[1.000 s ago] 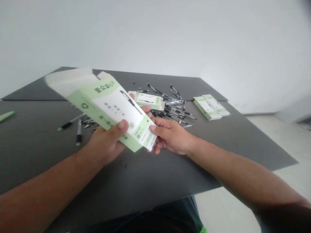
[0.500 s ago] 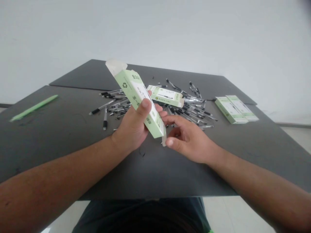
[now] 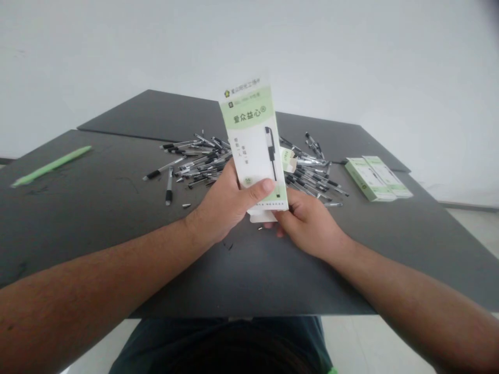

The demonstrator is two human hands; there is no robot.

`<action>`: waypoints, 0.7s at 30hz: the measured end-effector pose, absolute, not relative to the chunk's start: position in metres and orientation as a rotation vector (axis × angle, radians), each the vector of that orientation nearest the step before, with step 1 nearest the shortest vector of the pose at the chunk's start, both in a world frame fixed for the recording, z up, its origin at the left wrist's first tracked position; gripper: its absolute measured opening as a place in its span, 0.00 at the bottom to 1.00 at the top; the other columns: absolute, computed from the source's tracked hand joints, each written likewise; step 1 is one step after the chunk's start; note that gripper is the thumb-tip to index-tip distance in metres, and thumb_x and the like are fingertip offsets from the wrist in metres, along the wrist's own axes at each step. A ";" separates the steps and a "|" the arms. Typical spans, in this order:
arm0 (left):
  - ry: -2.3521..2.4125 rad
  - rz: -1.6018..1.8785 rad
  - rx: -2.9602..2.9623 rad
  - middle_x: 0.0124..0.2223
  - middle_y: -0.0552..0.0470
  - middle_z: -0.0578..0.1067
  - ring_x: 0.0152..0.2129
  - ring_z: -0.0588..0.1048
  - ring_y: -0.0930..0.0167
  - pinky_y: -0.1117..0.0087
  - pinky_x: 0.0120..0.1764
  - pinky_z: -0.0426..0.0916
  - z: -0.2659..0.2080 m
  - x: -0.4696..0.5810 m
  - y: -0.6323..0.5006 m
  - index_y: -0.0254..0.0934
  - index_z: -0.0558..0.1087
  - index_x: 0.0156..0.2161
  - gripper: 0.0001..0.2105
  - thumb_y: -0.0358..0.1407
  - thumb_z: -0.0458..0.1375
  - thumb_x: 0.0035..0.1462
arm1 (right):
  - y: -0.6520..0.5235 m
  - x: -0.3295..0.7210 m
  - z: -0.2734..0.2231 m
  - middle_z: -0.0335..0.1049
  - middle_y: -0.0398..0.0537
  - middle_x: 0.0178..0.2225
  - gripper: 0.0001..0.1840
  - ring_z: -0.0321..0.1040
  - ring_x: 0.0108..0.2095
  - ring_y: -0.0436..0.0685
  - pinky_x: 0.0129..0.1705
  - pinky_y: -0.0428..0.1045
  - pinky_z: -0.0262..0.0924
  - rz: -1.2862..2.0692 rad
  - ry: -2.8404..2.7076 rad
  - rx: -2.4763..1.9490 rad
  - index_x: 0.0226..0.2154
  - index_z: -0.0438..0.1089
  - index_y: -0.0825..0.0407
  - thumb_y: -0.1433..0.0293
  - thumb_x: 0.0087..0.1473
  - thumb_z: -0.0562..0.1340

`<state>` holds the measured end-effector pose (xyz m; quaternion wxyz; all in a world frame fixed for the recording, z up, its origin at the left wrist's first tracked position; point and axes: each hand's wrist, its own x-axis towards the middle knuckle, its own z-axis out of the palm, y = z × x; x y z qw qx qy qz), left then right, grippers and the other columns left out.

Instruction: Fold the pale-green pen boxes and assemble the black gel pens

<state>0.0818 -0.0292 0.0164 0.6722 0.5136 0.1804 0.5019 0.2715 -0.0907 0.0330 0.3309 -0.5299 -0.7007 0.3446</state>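
Observation:
A green and white pen box (image 3: pixel 255 140) stands upright, tilted slightly left, its printed front with a pen picture facing me. My left hand (image 3: pixel 218 205) is closed around its lower left side, the thumb across the front. At the bottom end a white flap (image 3: pixel 261 216) sticks out. My right hand (image 3: pixel 312 223) grips the box's lower right corner by that flap, its fingertips partly hidden below and behind. Behind the box lies a heap of black and clear pens (image 3: pixel 202 163). Another pen box (image 3: pixel 288 161) rests on the heap, mostly hidden.
Two green and white boxes (image 3: pixel 376 179) lie side by side at the right of the dark table (image 3: pixel 117 208). A long, thin light-green object (image 3: pixel 54 165) lies at the left. Single pens (image 3: pixel 169 187) and small loose parts (image 3: pixel 186 205) are scattered near the heap.
The held box has turned from a leftward slant to nearly upright, its wide front now towards me. My right hand has closed on its bottom end.

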 end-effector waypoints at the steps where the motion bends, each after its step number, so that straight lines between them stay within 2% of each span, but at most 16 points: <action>1: 0.375 1.069 1.146 0.53 0.43 0.86 0.46 0.88 0.52 0.57 0.40 0.85 0.017 0.080 -0.029 0.44 0.73 0.64 0.29 0.52 0.75 0.65 | -0.090 0.272 0.032 0.82 0.44 0.32 0.07 0.77 0.25 0.52 0.28 0.47 0.71 1.094 -1.739 -1.323 0.41 0.74 0.49 0.63 0.71 0.65; 3: 0.310 0.934 1.095 0.52 0.41 0.87 0.43 0.89 0.46 0.48 0.39 0.86 0.021 0.075 -0.029 0.43 0.72 0.67 0.31 0.56 0.70 0.68 | -0.088 0.273 0.028 0.83 0.44 0.31 0.14 0.80 0.26 0.53 0.24 0.45 0.72 1.463 -1.531 -1.155 0.43 0.74 0.49 0.56 0.69 0.71; 5: 0.268 0.853 1.032 0.53 0.38 0.87 0.48 0.88 0.41 0.41 0.45 0.86 0.027 0.070 -0.028 0.41 0.74 0.67 0.34 0.60 0.70 0.66 | -0.089 0.274 0.025 0.84 0.45 0.31 0.22 0.83 0.27 0.54 0.22 0.43 0.71 1.767 -1.341 -1.003 0.45 0.75 0.50 0.52 0.64 0.77; 8: 0.242 0.867 0.953 0.57 0.39 0.87 0.59 0.84 0.41 0.41 0.55 0.84 0.034 0.065 -0.028 0.42 0.75 0.65 0.36 0.59 0.75 0.60 | -0.091 0.275 0.021 0.86 0.46 0.31 0.25 0.84 0.27 0.53 0.21 0.41 0.72 2.077 -1.154 -0.862 0.47 0.76 0.53 0.53 0.60 0.81; 11: 0.232 0.881 0.890 0.56 0.43 0.87 0.58 0.84 0.45 0.42 0.58 0.83 0.038 0.064 -0.031 0.42 0.76 0.63 0.34 0.54 0.78 0.58 | -0.092 0.275 0.021 0.86 0.45 0.31 0.25 0.83 0.26 0.52 0.21 0.40 0.72 2.159 -1.100 -0.826 0.47 0.77 0.54 0.54 0.60 0.81; 14: 0.274 0.895 0.836 0.50 0.45 0.87 0.51 0.86 0.50 0.43 0.57 0.83 0.041 0.064 -0.034 0.40 0.77 0.58 0.30 0.52 0.78 0.57 | -0.092 0.273 0.024 0.85 0.45 0.32 0.25 0.83 0.27 0.51 0.22 0.40 0.72 2.107 -1.197 -0.840 0.47 0.77 0.54 0.52 0.62 0.80; 16: 0.328 0.930 0.804 0.46 0.47 0.86 0.47 0.87 0.53 0.45 0.56 0.83 0.043 0.065 -0.033 0.40 0.78 0.55 0.29 0.54 0.77 0.57 | -0.092 0.271 0.026 0.84 0.46 0.33 0.26 0.83 0.28 0.52 0.23 0.41 0.73 1.990 -1.345 -0.888 0.45 0.76 0.54 0.50 0.63 0.79; 19: 0.422 0.988 0.767 0.41 0.48 0.85 0.41 0.85 0.56 0.48 0.51 0.85 0.048 0.066 -0.029 0.40 0.79 0.48 0.29 0.61 0.75 0.55 | -0.094 0.271 0.027 0.80 0.44 0.31 0.26 0.79 0.27 0.52 0.24 0.44 0.71 1.617 -1.523 -1.060 0.44 0.73 0.51 0.46 0.65 0.76; 21: 0.493 1.026 0.727 0.39 0.48 0.84 0.38 0.84 0.59 0.51 0.49 0.85 0.051 0.067 -0.026 0.40 0.78 0.45 0.28 0.63 0.72 0.57 | -0.096 0.274 0.026 0.78 0.42 0.31 0.22 0.76 0.27 0.51 0.25 0.45 0.70 1.239 -1.613 -1.133 0.45 0.73 0.49 0.49 0.68 0.74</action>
